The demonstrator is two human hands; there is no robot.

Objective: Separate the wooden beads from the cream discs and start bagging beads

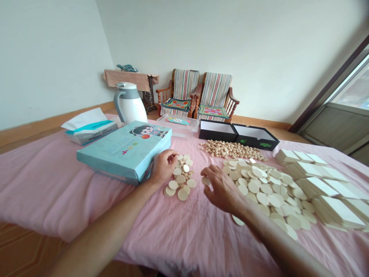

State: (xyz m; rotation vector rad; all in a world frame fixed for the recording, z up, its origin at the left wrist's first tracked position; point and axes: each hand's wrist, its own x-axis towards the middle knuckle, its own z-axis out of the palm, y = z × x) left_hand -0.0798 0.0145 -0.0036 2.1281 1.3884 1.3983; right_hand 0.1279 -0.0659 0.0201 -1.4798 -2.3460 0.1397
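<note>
My left hand (165, 164) is closed beside the blue box (123, 152), fingers curled inward at the edge of a small group of pale wooden discs (180, 179). Whatever its fingers may hold is hidden. A few wooden beads (188, 175) lie among those discs. Right of this group, my right hand (220, 187) has a single wooden disc (205, 180) between its fingers and thumb, close to the cloth. Under and beyond the right wrist spreads a large heap of similar wooden discs (262, 198).
Behind the heap lie many wooden beads (230, 149), then two black box trays (217, 134). Stacks of pale rectangular boards (337, 211) stand at right. A tissue pack (90, 129), a white jug (132, 105) and a clear plastic container (184, 125) stand behind. Pink cloth (170, 234) covers the table.
</note>
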